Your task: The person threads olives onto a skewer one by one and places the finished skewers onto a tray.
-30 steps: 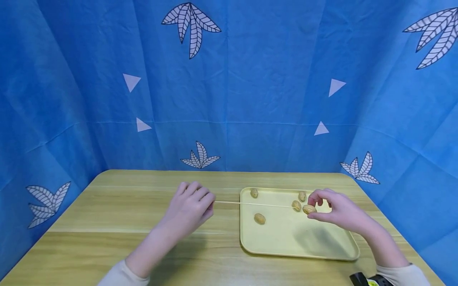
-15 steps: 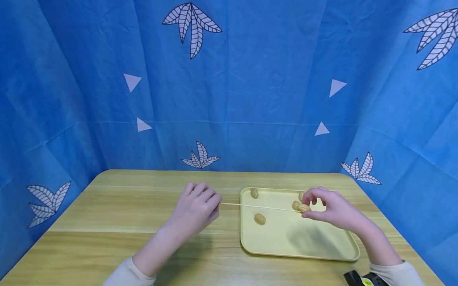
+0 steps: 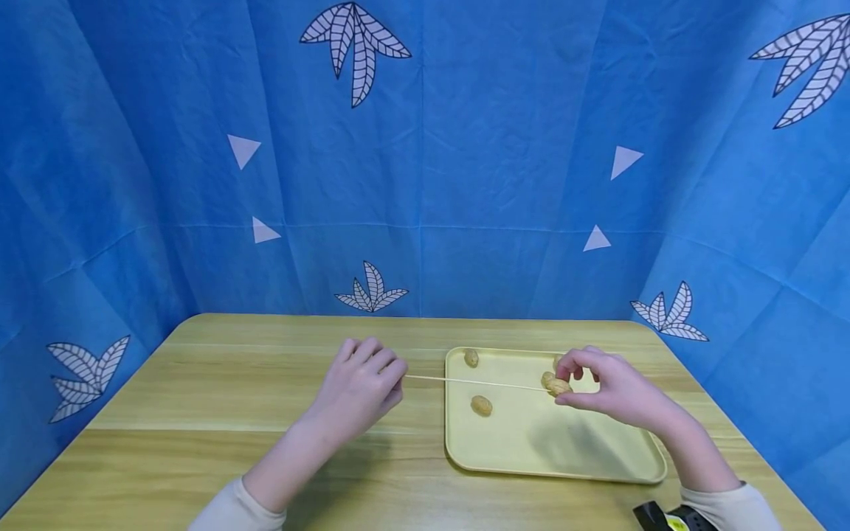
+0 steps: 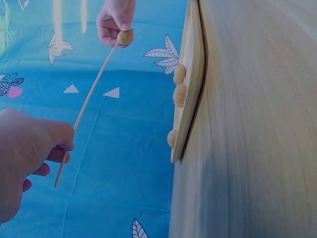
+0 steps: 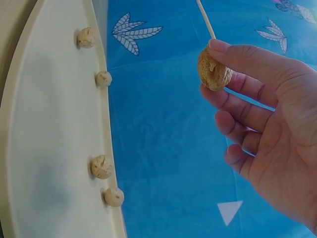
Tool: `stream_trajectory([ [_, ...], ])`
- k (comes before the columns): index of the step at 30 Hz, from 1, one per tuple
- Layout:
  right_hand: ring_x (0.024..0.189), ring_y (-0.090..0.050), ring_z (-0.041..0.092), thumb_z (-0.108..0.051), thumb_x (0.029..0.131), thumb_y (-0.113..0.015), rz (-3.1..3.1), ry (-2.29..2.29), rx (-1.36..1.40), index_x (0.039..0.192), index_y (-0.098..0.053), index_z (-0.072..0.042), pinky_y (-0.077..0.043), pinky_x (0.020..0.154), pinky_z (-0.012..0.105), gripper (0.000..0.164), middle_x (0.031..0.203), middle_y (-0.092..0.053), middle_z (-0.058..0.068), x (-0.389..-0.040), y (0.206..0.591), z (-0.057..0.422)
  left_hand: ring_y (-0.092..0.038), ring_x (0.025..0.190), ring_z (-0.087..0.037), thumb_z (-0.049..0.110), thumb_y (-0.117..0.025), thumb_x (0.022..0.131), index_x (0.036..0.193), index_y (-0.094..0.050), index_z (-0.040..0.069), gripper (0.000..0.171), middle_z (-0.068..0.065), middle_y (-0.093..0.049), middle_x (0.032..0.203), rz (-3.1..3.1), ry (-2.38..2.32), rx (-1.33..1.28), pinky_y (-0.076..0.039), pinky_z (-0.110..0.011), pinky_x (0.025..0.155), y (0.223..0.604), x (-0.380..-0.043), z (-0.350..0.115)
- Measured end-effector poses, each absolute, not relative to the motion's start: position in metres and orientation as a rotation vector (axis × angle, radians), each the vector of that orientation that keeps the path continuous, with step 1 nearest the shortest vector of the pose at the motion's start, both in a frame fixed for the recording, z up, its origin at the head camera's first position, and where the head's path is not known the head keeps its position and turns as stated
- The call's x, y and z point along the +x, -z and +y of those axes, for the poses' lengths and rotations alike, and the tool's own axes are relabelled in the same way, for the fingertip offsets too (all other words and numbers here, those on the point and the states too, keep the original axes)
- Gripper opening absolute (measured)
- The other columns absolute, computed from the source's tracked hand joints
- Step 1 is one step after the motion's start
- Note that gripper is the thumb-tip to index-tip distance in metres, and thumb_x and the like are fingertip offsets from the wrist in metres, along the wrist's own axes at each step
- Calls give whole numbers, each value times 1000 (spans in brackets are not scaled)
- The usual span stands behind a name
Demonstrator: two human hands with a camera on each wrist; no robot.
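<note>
My left hand (image 3: pixel 361 383) grips a thin wooden skewer (image 3: pixel 474 382) near its rear end, with a short length sticking out past the fingers in the left wrist view. My right hand (image 3: pixel 617 387) pinches a wrinkled tan oval piece (image 5: pixel 213 72), walnut-like in look, between thumb and fingertips. The skewer's far tip meets this piece right by the thumb; how deep it goes is hidden. Both are held in the air above a pale yellow tray (image 3: pixel 531 450). More such pieces, one of them (image 3: pixel 481 405) toward the tray's left, lie in it.
The tray's raised rim (image 3: pixel 558 474) runs along its front on a wooden table (image 3: pixel 199 413). Blue curtains (image 3: pixel 485 147) with leaf prints hang behind and at both sides. A black strapped device (image 3: pixel 674 518) sits at the right wrist.
My right hand has moved left with its piece, bringing it onto the skewer's tip. My left hand shifted slightly right, then hardly moved.
</note>
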State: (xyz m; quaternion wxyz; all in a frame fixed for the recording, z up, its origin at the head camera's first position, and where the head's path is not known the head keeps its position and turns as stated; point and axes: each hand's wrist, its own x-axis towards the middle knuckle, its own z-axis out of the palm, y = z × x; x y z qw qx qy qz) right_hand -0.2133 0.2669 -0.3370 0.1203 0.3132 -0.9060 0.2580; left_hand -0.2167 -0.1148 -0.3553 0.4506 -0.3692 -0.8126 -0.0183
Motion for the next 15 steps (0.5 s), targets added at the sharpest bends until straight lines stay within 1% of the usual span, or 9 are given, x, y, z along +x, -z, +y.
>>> stream_trajectory([
  [4, 81, -45, 1, -25, 77, -82, -2640, -757, 926, 90, -59, -29, -36, 66, 21, 27, 89, -56, -16, -213, 339, 265, -55, 80, -18, 12, -68, 75, 78, -64, 17, 7, 4, -67, 79, -2003, 34, -920, -39, -32, 71, 356, -217, -115],
  [10, 82, -46, -1, -25, 76, -82, -2647, -733, 922, 89, -60, -30, -41, 69, 22, 27, 89, -56, -17, -213, 341, 264, -55, 80, -18, 11, -68, 76, 78, -64, 16, 7, 3, -67, 80, -1986, 32, -935, -39, -31, 71, 356, -216, -114],
  [15, 81, -45, -2, -26, 76, -83, -2627, -705, 944, 90, -61, -30, -42, 69, 22, 26, 88, -57, -18, -213, 343, 262, -55, 81, -18, 10, -63, 77, 79, -64, 15, 6, 3, -67, 81, -1971, 19, -956, -38, -31, 71, 356, -215, -114],
])
